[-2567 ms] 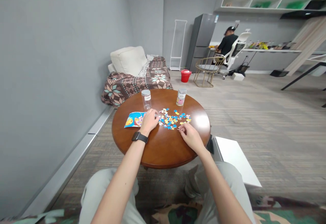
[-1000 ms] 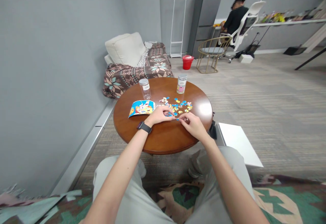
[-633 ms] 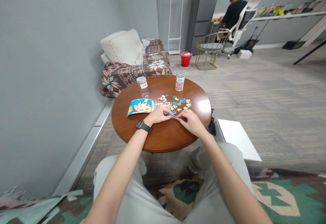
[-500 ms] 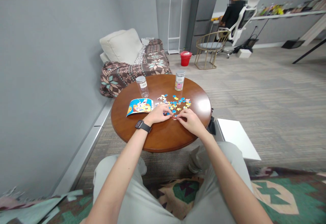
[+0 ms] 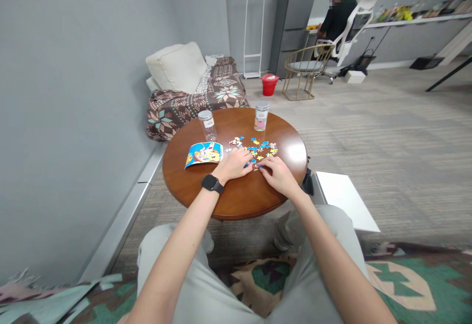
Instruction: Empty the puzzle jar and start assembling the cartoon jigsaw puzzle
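Note:
Many small jigsaw puzzle pieces [image 5: 265, 145], blue, yellow and pink, lie loose on the round brown table [image 5: 199, 186]. My left hand [image 5: 236, 163], with a black watch on its wrist, rests at their near edge, fingers curled and closed about a blue piece that is partly covered. Facing it from the right, my right hand [image 5: 279, 175] has thumb and fingertips pinched on a small puzzle piece [image 5: 255, 166]. The fingertips of both hands are a short way apart. Left of them lies a curved picture sheet [image 5: 204, 153] with a cartoon on blue.
Behind the pieces stand a clear lidded jar [image 5: 208, 126] and a printed lidded jar [image 5: 261, 116]. A white box [image 5: 342, 198] is right of the table. Farther off are a covered couch [image 5: 199, 100], a red bin [image 5: 270, 84] and a seated person [image 5: 337, 19].
My left hand has shifted slightly, its fingers more curled over the pieces and its fingertips farther from the right hand's. My right hand stays near the same spot.

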`<action>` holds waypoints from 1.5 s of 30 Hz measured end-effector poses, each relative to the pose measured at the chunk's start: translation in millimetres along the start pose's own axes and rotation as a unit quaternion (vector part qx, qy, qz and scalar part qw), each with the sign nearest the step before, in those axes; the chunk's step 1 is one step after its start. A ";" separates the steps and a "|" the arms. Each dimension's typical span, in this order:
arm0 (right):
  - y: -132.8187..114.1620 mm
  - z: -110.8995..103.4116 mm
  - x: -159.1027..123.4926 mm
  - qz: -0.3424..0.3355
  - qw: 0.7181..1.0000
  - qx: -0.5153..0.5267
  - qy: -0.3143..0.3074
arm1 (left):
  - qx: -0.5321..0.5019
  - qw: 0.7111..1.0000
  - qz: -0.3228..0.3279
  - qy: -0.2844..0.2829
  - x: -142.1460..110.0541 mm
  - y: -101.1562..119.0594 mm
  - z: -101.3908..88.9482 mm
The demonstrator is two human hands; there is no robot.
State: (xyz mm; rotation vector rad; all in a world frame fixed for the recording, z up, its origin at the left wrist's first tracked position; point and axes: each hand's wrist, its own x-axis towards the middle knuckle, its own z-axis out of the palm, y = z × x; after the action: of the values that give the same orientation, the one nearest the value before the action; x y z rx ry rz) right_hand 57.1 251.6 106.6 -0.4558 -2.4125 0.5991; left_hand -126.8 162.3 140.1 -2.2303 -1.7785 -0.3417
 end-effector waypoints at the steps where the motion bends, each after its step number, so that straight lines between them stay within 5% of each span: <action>1: -0.4 -0.2 0.1 0.003 1.000 0.001 0.004 | 0.001 1.000 -0.001 0.000 -0.1 -0.5 -0.1; 36: -0.1 0.6 -1.5 0.013 0.997 -0.056 0.047 | 0.004 1.000 -0.015 -0.024 -0.8 1.1 -1.7; 41: 0.1 0.0 -3.5 0.112 0.981 -0.091 0.128 | -0.003 1.000 -0.014 -0.024 -1.6 2.7 -3.7; 45: -1.9 1.1 -4.9 0.160 0.968 -0.137 0.133 | -0.006 1.000 -0.018 -0.024 -1.6 3.5 -4.7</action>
State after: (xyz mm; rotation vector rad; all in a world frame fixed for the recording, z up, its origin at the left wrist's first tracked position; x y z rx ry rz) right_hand 59.8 247.5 104.5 -0.9924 -2.1829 0.3084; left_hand -123.8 158.5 143.8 -2.2349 -1.8470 -0.3092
